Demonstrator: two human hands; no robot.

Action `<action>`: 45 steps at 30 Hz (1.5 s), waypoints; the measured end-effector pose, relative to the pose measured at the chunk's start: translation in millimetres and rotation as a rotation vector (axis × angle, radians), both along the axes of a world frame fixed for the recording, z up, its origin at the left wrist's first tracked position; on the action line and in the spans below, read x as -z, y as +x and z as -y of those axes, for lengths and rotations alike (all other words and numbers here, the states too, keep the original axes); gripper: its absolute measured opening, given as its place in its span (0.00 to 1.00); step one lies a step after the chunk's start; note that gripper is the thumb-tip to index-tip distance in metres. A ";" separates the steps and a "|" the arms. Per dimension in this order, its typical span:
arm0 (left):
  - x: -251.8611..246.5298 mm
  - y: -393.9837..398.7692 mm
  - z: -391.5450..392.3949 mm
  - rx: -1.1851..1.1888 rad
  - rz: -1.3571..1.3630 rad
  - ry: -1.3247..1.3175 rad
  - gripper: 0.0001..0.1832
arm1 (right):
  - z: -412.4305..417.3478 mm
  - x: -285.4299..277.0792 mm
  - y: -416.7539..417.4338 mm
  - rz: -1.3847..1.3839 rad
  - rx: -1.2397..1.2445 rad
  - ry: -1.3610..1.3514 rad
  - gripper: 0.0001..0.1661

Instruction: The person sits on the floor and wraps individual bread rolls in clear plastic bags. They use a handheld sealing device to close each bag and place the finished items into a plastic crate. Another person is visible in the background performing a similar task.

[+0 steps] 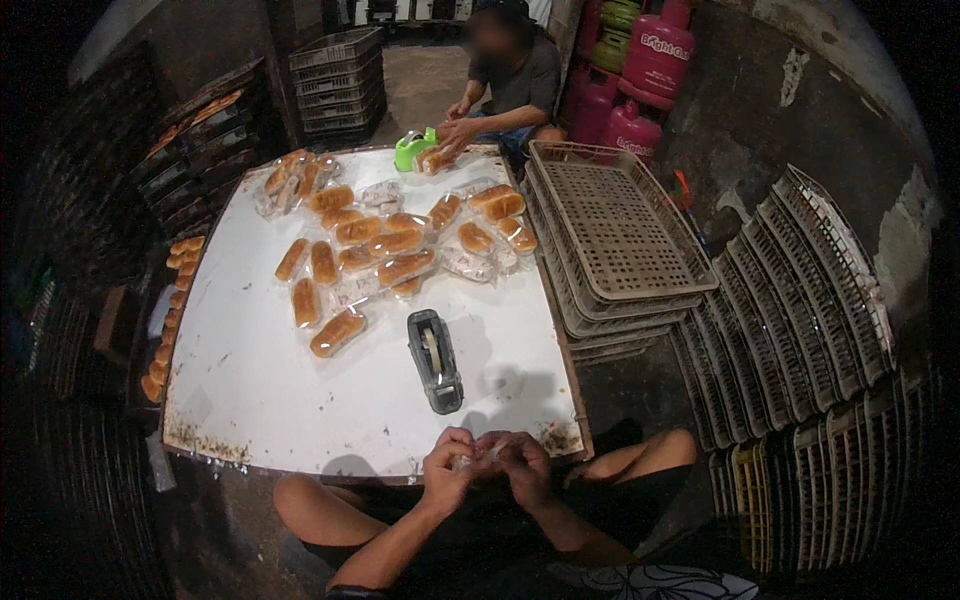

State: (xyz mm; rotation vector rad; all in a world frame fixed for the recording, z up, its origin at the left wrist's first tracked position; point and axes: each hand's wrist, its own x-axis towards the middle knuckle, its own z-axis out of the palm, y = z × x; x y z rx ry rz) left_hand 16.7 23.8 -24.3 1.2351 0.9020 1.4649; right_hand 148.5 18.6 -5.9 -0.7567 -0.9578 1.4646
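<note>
My left hand [445,471] and my right hand [528,469] meet at the table's near edge. Both pinch a small crumpled piece of clear plastic [487,454]; my fingers hide most of it, and I cannot tell whether anything is inside. Just beyond them a dark grey tape dispenser [436,363] with a tape roll lies on the white tabletop [247,375]. Farther off, several bread rolls in clear plastic bags are spread about, the nearest bagged roll [337,332] left of the dispenser. Some bags, such as this printed one [466,264], show a whitish printed side.
Across the table sits a person [517,82], hands at a bagged roll [435,159] beside a green tape dispenser [409,152]. Stacked plastic crates [615,225] stand against the right edge, with more crates [787,315] beyond. Unwrapped rolls [169,322] line the left; pink gas cylinders [656,56] stand behind.
</note>
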 end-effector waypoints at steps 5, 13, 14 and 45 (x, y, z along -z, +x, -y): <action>-8.3 -4.1 -1.4 0.029 -0.032 0.185 0.11 | -6.5 24.4 -1.0 -0.453 -0.155 -0.025 0.09; -21.8 -14.5 4.3 0.089 -0.178 -0.092 0.09 | -18.4 -1.1 4.8 0.150 -0.322 -0.199 0.14; -15.9 -14.3 6.2 0.075 -0.141 -0.124 0.09 | -18.4 2.7 5.3 0.200 -0.292 -0.105 0.15; -12.2 -9.9 5.6 -0.032 0.057 -0.399 0.04 | -8.4 -1.9 1.2 0.467 -0.188 0.127 0.20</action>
